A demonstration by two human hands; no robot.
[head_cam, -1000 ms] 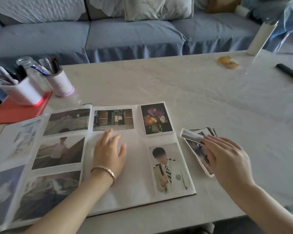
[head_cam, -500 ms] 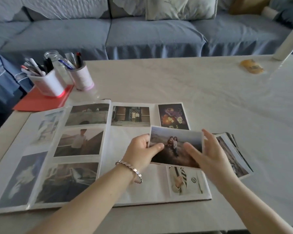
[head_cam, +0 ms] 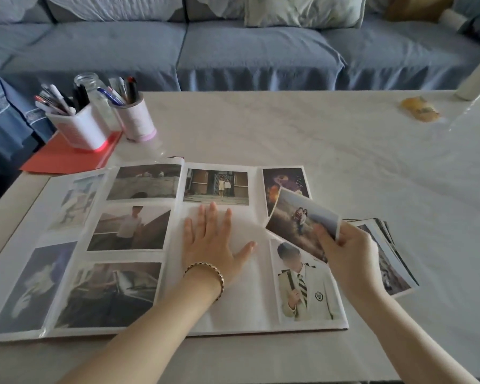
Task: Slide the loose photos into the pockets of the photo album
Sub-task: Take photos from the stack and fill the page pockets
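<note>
Right now your left hand (head_cam: 211, 245) lies flat on the right page of the open photo album (head_cam: 250, 309), fingers straight and spread over an unfilled pocket in the middle column. Your right hand (head_cam: 349, 261) pinches the loose photo (head_cam: 297, 217) by its right-hand edge, thumb on the picture side. The print is tilted above the page's outer column, overlapping the flower picture's lower corner and the top of the uniform portrait. Just past the album's right edge sits the stack of loose photos (head_cam: 396, 270), partly under your right wrist. The album's near edge runs close to the front edge of the desk (head_cam: 330, 139). Bare desk spreads wide to the right and beyond the album. Pen cups (head_cam: 79, 128) and a red folder (head_cam: 64, 159) crowd the far-left corner.
</note>
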